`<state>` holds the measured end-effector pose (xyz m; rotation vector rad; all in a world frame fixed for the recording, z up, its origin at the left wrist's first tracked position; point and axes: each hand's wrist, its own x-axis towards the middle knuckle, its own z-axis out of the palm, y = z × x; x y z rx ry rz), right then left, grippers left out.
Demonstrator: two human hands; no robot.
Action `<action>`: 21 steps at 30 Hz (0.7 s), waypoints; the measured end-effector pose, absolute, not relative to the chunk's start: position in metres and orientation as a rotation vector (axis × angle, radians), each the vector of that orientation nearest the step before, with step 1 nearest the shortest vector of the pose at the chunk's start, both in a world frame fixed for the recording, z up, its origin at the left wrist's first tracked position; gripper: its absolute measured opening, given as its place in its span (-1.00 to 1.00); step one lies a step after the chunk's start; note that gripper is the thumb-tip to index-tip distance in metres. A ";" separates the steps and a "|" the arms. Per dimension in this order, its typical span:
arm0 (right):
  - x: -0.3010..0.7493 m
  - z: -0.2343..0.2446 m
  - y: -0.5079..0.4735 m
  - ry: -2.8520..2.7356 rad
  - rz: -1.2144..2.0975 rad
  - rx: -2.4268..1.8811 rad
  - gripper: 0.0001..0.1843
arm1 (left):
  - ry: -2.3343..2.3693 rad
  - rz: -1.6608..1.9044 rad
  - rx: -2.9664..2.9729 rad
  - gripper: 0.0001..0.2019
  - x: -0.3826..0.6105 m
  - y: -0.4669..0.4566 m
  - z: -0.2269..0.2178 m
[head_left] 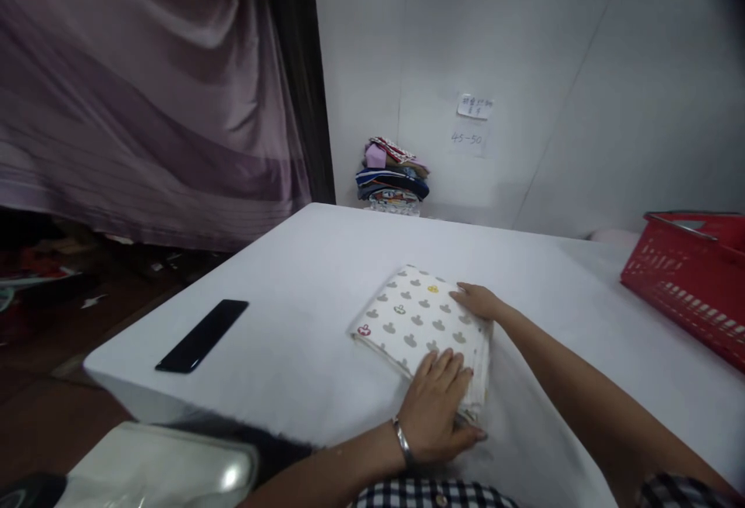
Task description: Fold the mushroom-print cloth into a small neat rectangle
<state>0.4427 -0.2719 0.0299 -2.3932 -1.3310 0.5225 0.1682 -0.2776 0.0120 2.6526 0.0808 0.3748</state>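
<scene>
A folded piece of white fabric [416, 310] printed with grey, yellow and red mushroom-like shapes lies on the white table [303, 275]. My left hand [436, 407], with a silver bracelet on the wrist, rests on its near right corner. Its fingers are stretched out over the cloth, and the thumb reaches past the edge. At the far right edge of the same fabric, my right hand [480, 302] lies with its fingers extended onto the top. Part of that hand's underside is hidden. A pale, sheer-looking sheet [541, 430] spreads beneath my right forearm.
A black phone-like slab [202, 336] lies toward the left edge. Folded cloths [393, 174] are stacked by the wall at the back. A red plastic basket [687, 275] stands on the right. Purple drapery [192, 105] hangs at left; a glossy whitish surface [157, 461] shows below.
</scene>
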 end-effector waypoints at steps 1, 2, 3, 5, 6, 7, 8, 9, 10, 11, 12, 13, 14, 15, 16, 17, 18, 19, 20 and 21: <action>0.447 0.032 -0.268 -1.349 0.570 -2.401 -0.31 | 0.077 0.387 2.621 -0.29 0.168 -0.277 0.012; 0.450 0.034 -0.265 -1.356 0.627 -2.403 -0.32 | 0.065 0.412 2.582 -0.34 0.168 -0.275 0.012; 0.453 0.036 -0.263 -1.347 0.684 -2.394 -0.32 | 0.050 0.459 2.535 -0.42 0.167 -0.273 0.012; 0.456 0.039 -0.261 -1.255 0.838 -2.365 -0.31 | 0.045 0.609 2.420 -0.59 0.164 -0.268 0.012; 0.457 0.041 -0.261 -1.183 0.945 -2.331 -0.31 | 0.061 0.691 2.362 -0.66 0.161 -0.265 0.012; 0.458 0.042 -0.261 -1.105 1.055 -2.280 -0.32 | 0.093 0.762 2.310 -0.71 0.157 -0.261 0.013; 0.458 0.043 -0.263 -1.030 1.154 -2.214 -0.34 | 0.138 0.812 2.271 -0.75 0.152 -0.257 0.013; 0.460 0.043 -0.265 -0.961 1.236 -2.142 -0.36 | 0.194 0.844 2.240 -0.78 0.147 -0.252 0.014; 0.461 0.044 -0.269 -0.900 1.294 -2.080 -0.39 | 0.254 0.859 2.218 -0.80 0.142 -0.247 0.015; 0.464 0.045 -0.273 -0.847 1.318 -2.035 -0.40 | 0.316 0.866 2.201 -0.81 0.137 -0.242 0.015; 0.469 0.045 -0.280 -0.797 1.315 -2.010 -0.42 | 0.376 0.870 2.184 -0.81 0.133 -0.236 0.015; 0.474 0.045 -0.288 -0.745 1.297 -2.000 -0.43 | 0.438 0.871 2.159 -0.81 0.130 -0.230 0.014; 0.480 0.044 -0.297 -0.684 1.274 -1.999 -0.44 | 0.500 0.865 2.119 -0.80 0.128 -0.225 0.013; 0.486 0.043 -0.307 -0.612 1.258 -1.998 -0.46 | 0.569 0.850 2.052 -0.79 0.127 -0.219 0.012; 0.492 0.041 -0.319 -0.529 1.251 -1.994 -0.47 | 0.643 0.813 1.956 -0.77 0.128 -0.214 0.011; 0.497 0.040 -0.330 -0.444 1.257 -1.985 -0.48 | 0.710 0.755 1.831 -0.74 0.130 -0.210 0.010; 0.501 0.038 -0.341 -0.373 1.276 -1.964 -0.50 | 0.758 0.678 1.685 -0.70 0.133 -0.207 0.010; 0.502 0.037 -0.352 -0.324 1.306 -1.934 -0.50 | 0.784 0.589 1.536 -0.66 0.138 -0.205 0.010; 0.502 0.036 -0.362 -0.300 1.339 -1.894 -0.51 | 0.789 0.497 1.401 -0.62 0.143 -0.204 0.011; 0.500 0.036 -0.370 -0.296 1.370 -1.850 -0.50 | 0.781 0.418 1.287 -0.57 0.149 -0.204 0.012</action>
